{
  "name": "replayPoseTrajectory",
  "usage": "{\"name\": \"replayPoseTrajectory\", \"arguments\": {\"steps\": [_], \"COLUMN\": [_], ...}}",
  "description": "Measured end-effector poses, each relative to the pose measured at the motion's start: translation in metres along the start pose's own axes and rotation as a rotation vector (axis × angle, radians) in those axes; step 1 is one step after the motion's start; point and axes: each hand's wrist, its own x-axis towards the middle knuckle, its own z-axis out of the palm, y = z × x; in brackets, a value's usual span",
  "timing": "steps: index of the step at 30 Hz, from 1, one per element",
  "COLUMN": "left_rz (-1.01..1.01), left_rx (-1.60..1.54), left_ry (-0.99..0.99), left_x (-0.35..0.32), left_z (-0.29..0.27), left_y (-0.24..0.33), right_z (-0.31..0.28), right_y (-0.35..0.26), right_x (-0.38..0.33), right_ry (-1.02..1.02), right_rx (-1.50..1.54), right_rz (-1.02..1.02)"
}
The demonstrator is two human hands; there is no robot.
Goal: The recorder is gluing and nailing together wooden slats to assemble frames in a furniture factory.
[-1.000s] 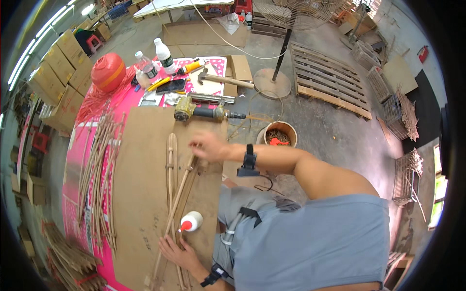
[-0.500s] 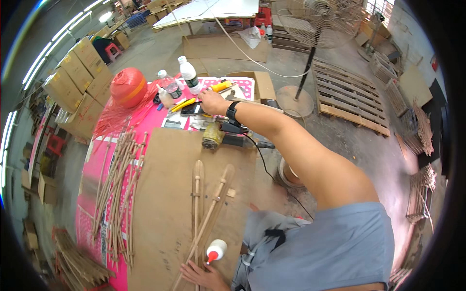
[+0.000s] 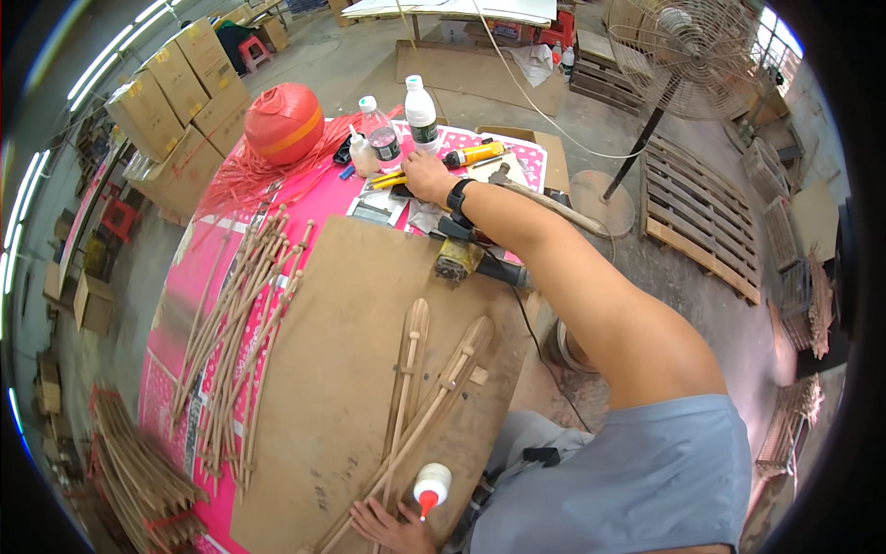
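Now extends right hand (image 3: 426, 177), fingers curled, from near wooden rod (image 3: 420, 420) to beside yellow-handled tool (image 3: 388, 180); cannot tell whether gripping. Leaves rod under spread-fingered left hand (image 3: 392, 531) alone.

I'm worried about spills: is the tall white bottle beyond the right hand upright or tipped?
Upright: the tall white bottle stands with its cap uppermost, just beyond the right hand.

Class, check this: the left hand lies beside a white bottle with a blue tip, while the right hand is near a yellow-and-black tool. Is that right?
Not quite. In the head view, the tip of the white bottle is red, not blue. The rest stands: the left hand lies beside the bottle, and the right hand is near the yellow-and-black tool.
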Motion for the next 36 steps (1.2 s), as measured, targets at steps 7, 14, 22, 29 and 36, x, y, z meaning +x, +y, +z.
{"name": "replayPoseTrajectory", "arguments": {"steps": [7,14,22,29,36], "left_rz": [-0.049,-0.014,-0.008,0.057,0.063], "left_rx": [-0.061,-0.036,-0.025,-0.026,-0.052], "left_ry": [0.023,0.021,0.041,0.096,0.116], "left_x": [-0.011,-0.008,-0.002,-0.005,-0.004], "left_z": [0.002,0.014,0.015,0.017,0.017], "left_y": [-0.001,-0.009,-0.002,-0.003,-0.004], "right_z": [-0.063,-0.179,-0.173,-0.132,-0.119], "right_y": [-0.027,-0.037,-0.114,-0.156,-0.175], "right_x": [-0.034,-0.216,-0.390,-0.428,-0.442], "right_ry": [-0.096,-0.195,-0.939,-0.881,-0.703], "right_rx": [0.363,1.564,2.074,1.917,1.845], "right_rz": [0.048,0.201,0.390,0.582,0.362]}}
